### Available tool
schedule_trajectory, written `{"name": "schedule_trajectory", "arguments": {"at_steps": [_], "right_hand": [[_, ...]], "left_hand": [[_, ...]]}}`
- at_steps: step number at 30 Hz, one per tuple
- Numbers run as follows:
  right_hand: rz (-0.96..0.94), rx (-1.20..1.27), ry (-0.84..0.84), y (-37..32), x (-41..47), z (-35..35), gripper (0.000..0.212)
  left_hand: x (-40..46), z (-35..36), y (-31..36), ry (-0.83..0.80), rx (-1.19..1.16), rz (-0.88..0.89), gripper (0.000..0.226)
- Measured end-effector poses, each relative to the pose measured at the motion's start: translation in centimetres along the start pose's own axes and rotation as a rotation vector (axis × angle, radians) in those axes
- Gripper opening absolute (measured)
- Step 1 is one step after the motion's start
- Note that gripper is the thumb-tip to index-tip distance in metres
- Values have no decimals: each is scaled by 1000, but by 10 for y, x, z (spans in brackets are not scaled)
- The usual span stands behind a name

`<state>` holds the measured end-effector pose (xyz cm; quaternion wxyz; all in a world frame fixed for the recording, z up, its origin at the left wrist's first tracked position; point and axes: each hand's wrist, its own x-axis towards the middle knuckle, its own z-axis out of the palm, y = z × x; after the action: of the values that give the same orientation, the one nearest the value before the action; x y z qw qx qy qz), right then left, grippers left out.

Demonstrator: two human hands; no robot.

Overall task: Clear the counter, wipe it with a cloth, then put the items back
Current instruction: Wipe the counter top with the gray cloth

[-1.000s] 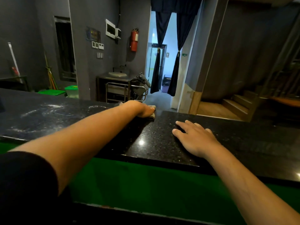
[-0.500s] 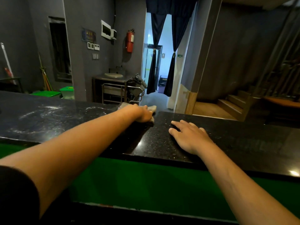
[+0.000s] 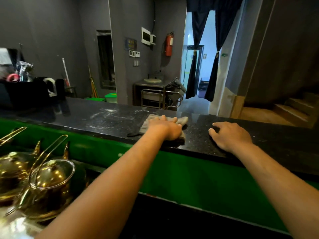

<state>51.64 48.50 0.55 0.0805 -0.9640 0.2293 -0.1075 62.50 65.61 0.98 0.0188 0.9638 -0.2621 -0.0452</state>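
Left hand (image 3: 166, 129) was palm-down on the cloth (image 3: 181, 120), fingers spread flat and pressing, not curled around it. No real grasp, just weight on top. Cloth was a grey-tan rag, rumpled, lying on the black speckled counter (image 3: 276, 140) near its front edge; one corner stuck out past the fingertips toward the far side, another part trailed left of the wrist. Left forearm ran long and nearly straight from lower left up to the counter, elbow low, wrist flat.

Right hand (image 3: 230, 135) held nothing. It was open, palm down, resting directly on the bare counter just right of the cloth, not touching it. Fingers slightly fanned and a little arched, tips on the stone. Right forearm came in from the lower right, also extended.

White smears (image 3: 105, 114) showed on the counter to the left of the cloth. Counter front was faced in green (image 3: 198, 176).

Brass teapots (image 3: 50, 183) with hoop handles sat on a lower surface at bottom left, well apart from both hands. A dark bin of utensils (image 3: 24, 90) stood at the counter's far left end.
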Motion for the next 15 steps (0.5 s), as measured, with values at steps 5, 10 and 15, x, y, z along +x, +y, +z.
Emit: {"name": "schedule_trajectory", "arguments": {"at_steps": [5,10,15], "right_hand": [[-81,10,-127,-46,-1,16,52],[-107,6,-166,-66,5,24,54],[-111,-17,-148,-64,7,27,55]], "left_hand": [[-44,23,-15,77,-9,265,57],[2,6,-91,30,-13,75,56],[28,-3,-78,22,18,-22,59]]}}
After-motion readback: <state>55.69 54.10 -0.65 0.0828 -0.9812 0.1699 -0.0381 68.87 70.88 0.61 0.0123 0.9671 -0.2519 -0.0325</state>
